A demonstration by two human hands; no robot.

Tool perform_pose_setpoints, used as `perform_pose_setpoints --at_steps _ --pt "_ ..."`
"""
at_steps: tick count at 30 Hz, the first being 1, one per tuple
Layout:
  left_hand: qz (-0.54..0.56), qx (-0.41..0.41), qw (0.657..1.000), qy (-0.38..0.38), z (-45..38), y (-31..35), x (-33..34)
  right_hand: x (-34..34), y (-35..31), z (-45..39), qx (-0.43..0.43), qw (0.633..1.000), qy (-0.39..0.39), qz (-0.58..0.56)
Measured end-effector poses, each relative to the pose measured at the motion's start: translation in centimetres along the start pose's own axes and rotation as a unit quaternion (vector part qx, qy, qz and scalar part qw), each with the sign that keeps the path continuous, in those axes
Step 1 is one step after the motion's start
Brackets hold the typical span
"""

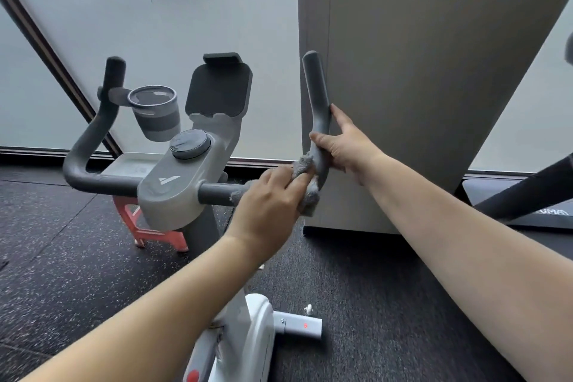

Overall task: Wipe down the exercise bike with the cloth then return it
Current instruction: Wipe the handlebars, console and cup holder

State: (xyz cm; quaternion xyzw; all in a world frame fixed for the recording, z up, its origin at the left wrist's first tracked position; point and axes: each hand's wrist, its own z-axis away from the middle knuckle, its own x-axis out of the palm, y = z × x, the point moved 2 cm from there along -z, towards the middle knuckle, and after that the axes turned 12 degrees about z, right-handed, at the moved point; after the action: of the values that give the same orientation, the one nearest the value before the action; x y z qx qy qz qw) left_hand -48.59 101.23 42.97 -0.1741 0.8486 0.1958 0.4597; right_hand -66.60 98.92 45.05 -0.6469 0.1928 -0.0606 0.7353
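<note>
Here the left hand (273, 192) pinched the grey cloth (305, 178) against the bend of the bike's right handlebar (319, 121); the right hand (339, 146) gripped that bar just above; its long axis rose upward from the cloth.

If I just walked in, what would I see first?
First you'd see two hands at the bike's right handlebar: the left hand rubs a grey cloth on its bend, and the right hand grips the bar just above. To the left, a grey cup sits in its holder beside a dark tablet stand. Low behind the bike there's something red on the dark floor.
</note>
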Motion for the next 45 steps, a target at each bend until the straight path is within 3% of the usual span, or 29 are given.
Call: perform_pose_setpoints --at_steps 9,13,15,19,23,27,32,36,39,45 --pt "-0.006 -0.013 0.999 -0.046 2.9 -8.1 -4.6 -0.2 -0.3 0.6 0.016 0.999 0.010 0.033" --pt "0.075 -0.131 0.989 -0.001 0.0 -5.3 -4.2 -0.1 -0.6 0.9 0.012 0.999 0.015 0.046" --pt "0.077 -0.177 0.981 -0.029 -1.6 -2.1 -2.4 -0.1 -0.7 0.9 0.011 0.998 0.024 0.059" --pt "0.007 -0.111 0.994 0.004 -1.1 1.0 -1.0 0.1 -1.0 0.9 0.013 0.994 0.050 0.096" --pt "0.010 -0.052 0.998 -0.016 1.4 -4.7 -3.6 0.1 -1.2 0.9 0.015 0.992 0.063 0.111" --pt "-0.030 -0.069 0.997 -0.026 2.0 -7.2 -4.8 -0.1 -1.1 0.5 0.027 0.993 0.046 0.108" --pt "0.062 -0.203 0.977 0.025 -1.4 -3.5 -3.8 0.0 -1.2 0.2 0.036 0.993 0.033 0.110" --pt "0.003 -0.121 0.993 0.007 -1.9 1.3 -0.4 -0.1 -1.0 0.2 0.030 0.994 0.026 0.099" --pt "0.014 -0.053 0.998 0.006 0.1 -1.5 -1.8 -0.2 -0.8 0.2 0.025 0.995 0.021 0.093" --pt "0.015 -0.116 0.993 -0.031 1.0 -6.8 -5.0 -0.6 -0.5 0.0 0.017 0.996 -0.007 0.093"
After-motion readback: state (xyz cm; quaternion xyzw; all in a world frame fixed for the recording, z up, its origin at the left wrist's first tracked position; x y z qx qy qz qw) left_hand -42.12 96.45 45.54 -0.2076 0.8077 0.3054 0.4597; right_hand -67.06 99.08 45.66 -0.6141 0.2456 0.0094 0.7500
